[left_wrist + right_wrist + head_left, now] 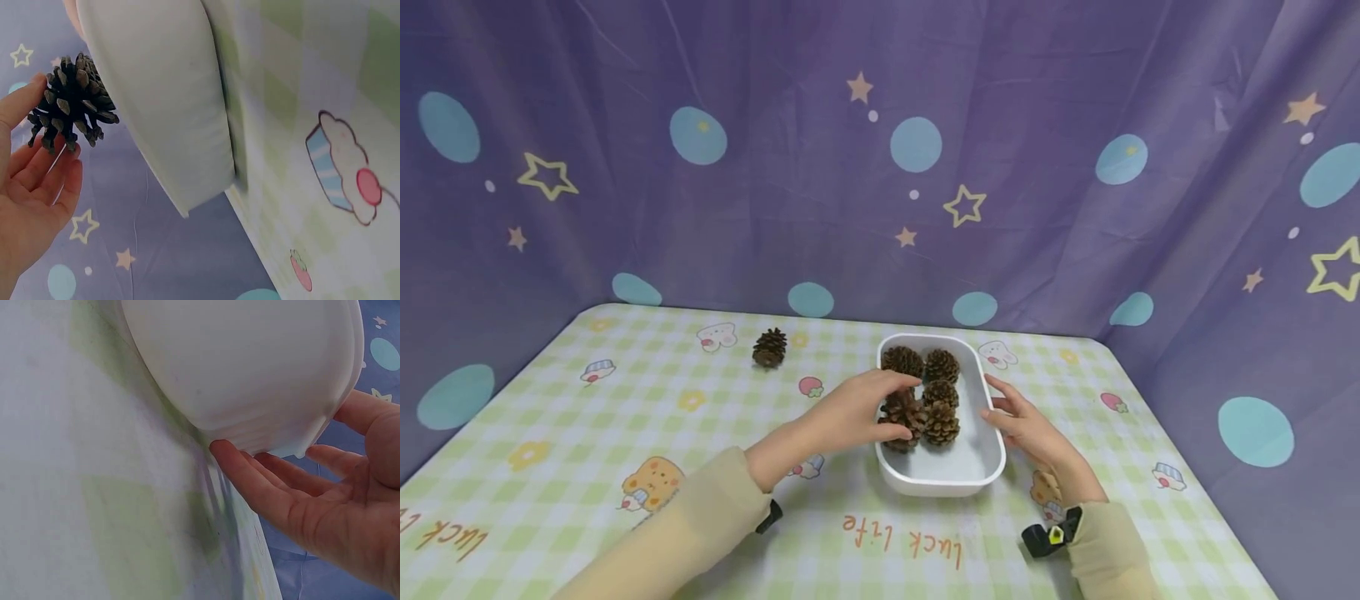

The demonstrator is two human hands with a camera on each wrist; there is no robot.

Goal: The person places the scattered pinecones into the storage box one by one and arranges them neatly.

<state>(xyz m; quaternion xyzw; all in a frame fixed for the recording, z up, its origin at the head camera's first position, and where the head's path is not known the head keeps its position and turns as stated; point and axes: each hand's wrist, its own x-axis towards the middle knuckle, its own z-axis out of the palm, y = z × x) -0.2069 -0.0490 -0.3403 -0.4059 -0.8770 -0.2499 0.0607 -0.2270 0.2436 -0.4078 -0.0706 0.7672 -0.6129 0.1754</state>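
Note:
My left hand (857, 410) holds a brown pine cone (74, 103) between thumb and fingers, over the left side of a white rectangular box (973, 446). The cone's scales are spread open. Inside the box, several more pine cones (942, 367) sit toward the far end and the left side; the held one partly covers some of them. At the box's right side is my right hand (1030, 429). Its fairly straight fingers touch the outer wall (250, 369), and the thumb rests at the rim.
One loose pine cone (770, 348) stands on the tablecloth (700, 450) at the back left, apart from the box. The cloth is green-checked with printed figures. A purple patterned curtain (820, 208) hangs behind the table and along its sides.

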